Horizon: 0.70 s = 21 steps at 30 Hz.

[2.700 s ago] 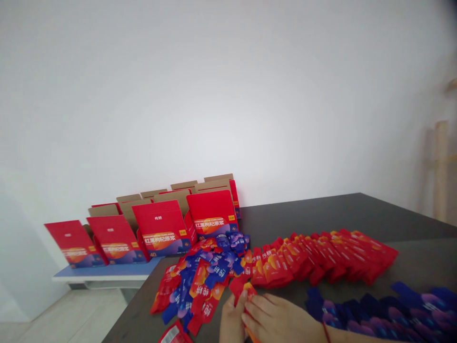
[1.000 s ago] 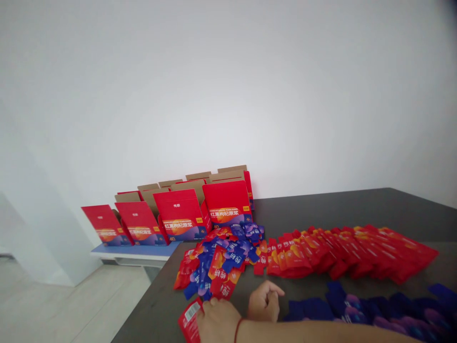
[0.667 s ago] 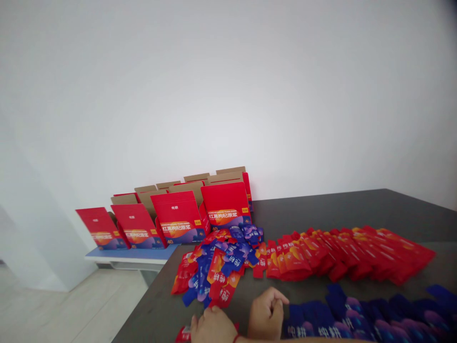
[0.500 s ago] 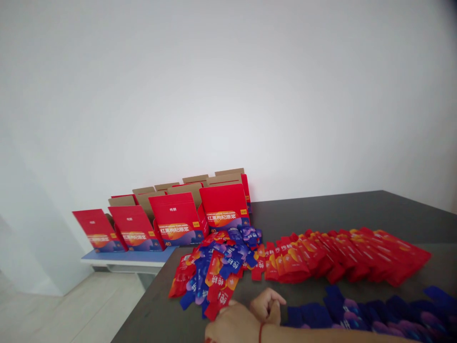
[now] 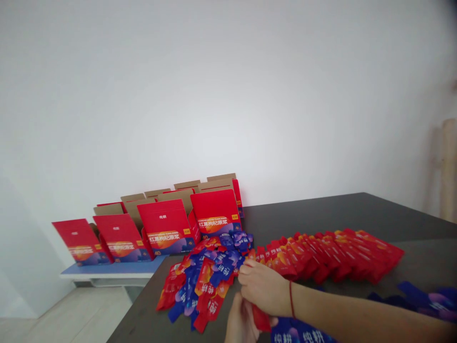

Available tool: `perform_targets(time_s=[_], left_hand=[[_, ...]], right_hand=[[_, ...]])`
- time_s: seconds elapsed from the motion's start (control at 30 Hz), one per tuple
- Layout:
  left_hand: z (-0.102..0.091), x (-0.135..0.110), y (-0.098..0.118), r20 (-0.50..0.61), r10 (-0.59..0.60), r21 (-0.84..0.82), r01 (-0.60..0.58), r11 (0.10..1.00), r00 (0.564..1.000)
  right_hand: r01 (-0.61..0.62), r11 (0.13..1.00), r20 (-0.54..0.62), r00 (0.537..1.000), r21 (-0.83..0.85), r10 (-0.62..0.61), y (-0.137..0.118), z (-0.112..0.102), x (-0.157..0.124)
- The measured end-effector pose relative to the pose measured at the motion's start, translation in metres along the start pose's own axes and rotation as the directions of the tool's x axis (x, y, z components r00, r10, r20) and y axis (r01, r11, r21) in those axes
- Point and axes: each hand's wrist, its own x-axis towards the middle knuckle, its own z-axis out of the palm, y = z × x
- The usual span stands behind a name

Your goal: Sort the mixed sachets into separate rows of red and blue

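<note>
My right hand [image 5: 264, 288], with a red cord at the wrist, is closed over the right edge of a mixed pile of red and blue sachets [image 5: 207, 290]. What its fingers hold, if anything, is hidden. Just below it, my left hand [image 5: 241, 321] is closed around a red sachet [image 5: 262, 320], whose lower end shows beneath my right palm. To the right stretches an overlapping row of red sachets [image 5: 332, 255]. Blue sachets [image 5: 300, 331] lie under my right forearm, partly covered by it.
Open red cartons [image 5: 167, 226] with brown inner flaps stand in rows at the left, some on a blue-topped bench [image 5: 114, 269]. The dark table [image 5: 303, 209] runs back to a white wall. More blue sachets [image 5: 428, 300] lie at the right.
My right hand has moved up and to the right, now above my left hand, which has come lower and left. A red sachet now shows between them. The view has shifted slightly right.
</note>
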Motion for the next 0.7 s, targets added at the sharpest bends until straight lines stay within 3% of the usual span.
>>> perform_targets(time_s=[0.13, 0.23, 0.27, 0.33, 0.4, 0.47, 0.6, 0.7], left_hand=[[-0.007, -0.001, -0.003, 0.085, -0.098, -0.062, 0.103, 0.993, 0.992], [-0.012, 0.001, -0.007, 0.099, -0.076, 0.018, 0.074, 0.997, 0.992], [-0.013, 0.001, -0.008, 0.097, -0.067, 0.052, 0.062, 0.997, 0.993], [-0.014, 0.002, -0.009, 0.111, -0.061, 0.109, 0.049, 0.993, 0.992], [-0.013, 0.002, -0.007, 0.144, -0.092, 0.165, 0.068, 0.984, 0.985], [-0.012, 0.001, -0.005, 0.166, -0.130, 0.238, 0.089, 0.967, 0.978], [-0.009, -0.001, -0.004, 0.169, -0.220, 0.374, 0.144, 0.916, 0.961], [-0.008, -0.003, -0.006, 0.187, -0.263, 0.427, 0.163, 0.889, 0.947]], right_hand=[[-0.184, 0.981, -0.017, 0.983, 0.064, 0.185, -0.009, 0.009, 0.001], [-0.374, 0.893, -0.048, 0.916, 0.250, 0.398, -0.005, 0.011, -0.005], [-0.456, 0.808, -0.024, 0.866, 0.373, 0.500, -0.001, 0.012, -0.007], [-0.580, 0.508, 0.123, 0.727, 0.636, 0.676, 0.007, 0.015, -0.012], [-0.598, 0.191, 0.310, 0.631, 0.779, 0.711, 0.013, 0.018, -0.016], [-0.572, 0.039, 0.402, 0.622, 0.819, 0.672, 0.015, 0.020, -0.016], [-0.503, -0.070, 0.419, 0.628, 0.862, 0.655, 0.010, 0.024, -0.014], [-0.487, -0.081, 0.407, 0.615, 0.870, 0.675, 0.008, 0.030, -0.012]])
